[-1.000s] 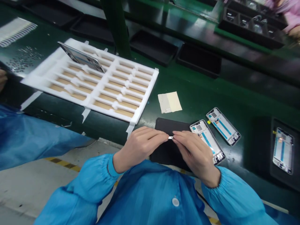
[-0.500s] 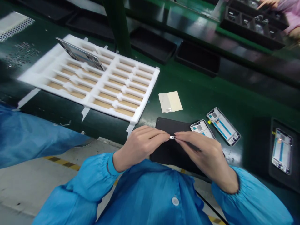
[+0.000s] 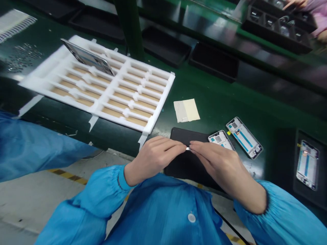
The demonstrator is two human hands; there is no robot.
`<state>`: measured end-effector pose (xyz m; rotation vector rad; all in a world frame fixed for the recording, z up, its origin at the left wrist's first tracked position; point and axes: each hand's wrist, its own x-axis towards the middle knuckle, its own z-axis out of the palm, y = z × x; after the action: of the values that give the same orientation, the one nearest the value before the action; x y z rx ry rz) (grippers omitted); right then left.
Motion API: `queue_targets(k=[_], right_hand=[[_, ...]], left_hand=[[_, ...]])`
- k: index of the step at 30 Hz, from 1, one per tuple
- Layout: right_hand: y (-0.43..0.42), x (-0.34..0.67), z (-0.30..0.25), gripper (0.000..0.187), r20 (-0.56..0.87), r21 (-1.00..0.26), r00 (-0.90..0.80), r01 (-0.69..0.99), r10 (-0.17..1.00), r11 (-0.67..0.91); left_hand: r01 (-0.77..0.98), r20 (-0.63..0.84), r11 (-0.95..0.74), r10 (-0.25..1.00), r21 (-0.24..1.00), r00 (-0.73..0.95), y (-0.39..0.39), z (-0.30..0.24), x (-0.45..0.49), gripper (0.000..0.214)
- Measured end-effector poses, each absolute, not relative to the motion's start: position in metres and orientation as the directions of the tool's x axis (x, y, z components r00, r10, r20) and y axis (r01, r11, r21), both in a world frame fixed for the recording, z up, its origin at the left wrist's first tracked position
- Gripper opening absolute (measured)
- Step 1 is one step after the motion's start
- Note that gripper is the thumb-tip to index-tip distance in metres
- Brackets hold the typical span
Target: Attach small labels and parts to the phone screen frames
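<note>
Between my fingertips is a small white-and-dark piece, too small to name. My left hand pinches its left end; my right hand pinches the right end. Both hands are over a black mat. Partly behind my right hand lies a phone frame with its inner side up. Just beyond it a second phone frame rests on the green table, a yellow tab at its corner. Above the mat lies a cream and grey backing sheet carrying a few small strips.
A white foam tray with slots stands at left, a phone panel leaning in it. Small metal parts are scattered beyond. Another phone frame lies at far right. Black trays line the back. A co-worker's hand shows top right.
My right fingers have shifted slightly left along the small piece, so less of it shows. My right wrist has turned a little outward. The things on the table stay put.
</note>
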<state>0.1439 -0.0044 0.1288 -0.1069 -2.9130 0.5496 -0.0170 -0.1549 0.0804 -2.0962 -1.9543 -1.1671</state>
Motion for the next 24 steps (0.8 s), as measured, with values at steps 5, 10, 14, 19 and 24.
queue_targets(k=[5,10,14,19,24], right_hand=[[-0.012,0.154,0.113,0.049,0.308,-0.331,-0.941,0.031,0.14,0.943],[-0.014,0.167,0.101,0.054,0.41,-0.241,-0.909,-0.037,0.067,0.97],[-0.012,0.169,0.095,0.049,0.393,-0.126,-0.917,-0.132,-0.073,0.983],[-0.012,0.163,0.091,0.042,0.465,-0.287,-0.884,-0.094,0.053,0.953],[-0.01,0.158,0.093,0.033,0.454,-0.563,-0.837,-0.005,0.304,0.826]], left_hand=[[0.864,0.538,-0.215,0.839,0.456,-0.075,-0.156,0.081,-0.017,0.014],[0.861,0.534,-0.218,0.842,0.46,-0.072,-0.156,0.082,-0.017,0.014],[0.866,0.508,-0.212,0.86,0.452,-0.055,-0.158,0.082,-0.017,0.015],[0.885,0.479,-0.194,0.877,0.423,-0.037,-0.159,0.081,-0.017,0.018],[0.853,0.494,-0.201,0.866,0.481,-0.074,-0.152,0.078,-0.02,0.02]])
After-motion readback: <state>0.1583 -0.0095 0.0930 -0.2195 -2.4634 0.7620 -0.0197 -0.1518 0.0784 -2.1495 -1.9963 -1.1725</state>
